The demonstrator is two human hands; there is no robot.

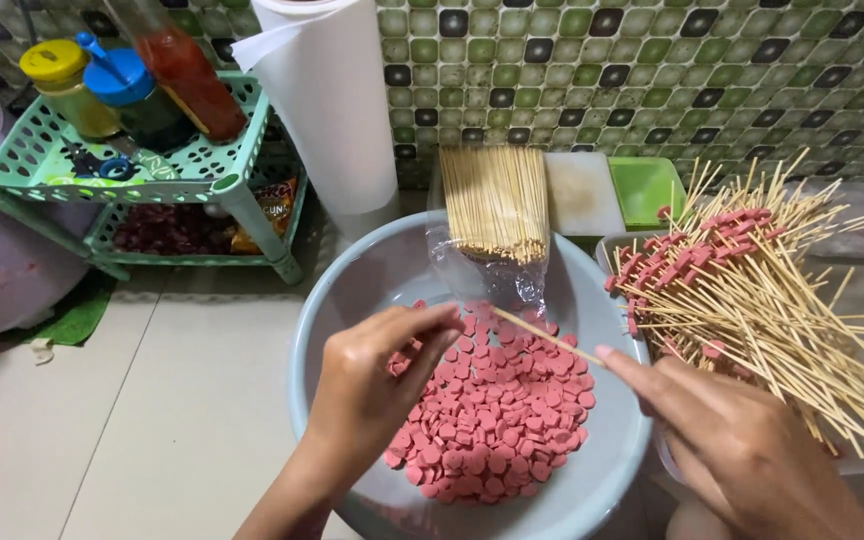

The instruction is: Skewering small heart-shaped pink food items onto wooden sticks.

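Note:
My left hand (377, 385) hovers over a pile of pink sausage slices (502, 410) in a wide grey-blue bowl (347, 290), its fingertips pinched together at the pile's upper edge; whether a slice sits in them is hard to see. My right hand (732, 440) holds a thin bamboo skewer (547, 335) whose tip points toward my left fingers. To the right, a heap of finished skewers with pink slices (742, 280) lies in a tray. A bundle of bare skewers in a clear bag (497, 205) rests on the bowl's far rim.
A white paper towel roll (332, 100) stands behind the bowl. A green plastic rack (122, 165) at the left carries sauce bottles and jars. A white board (582, 190) and a green container (647, 185) sit by the tiled wall. A pale counter (152, 400) stretches left.

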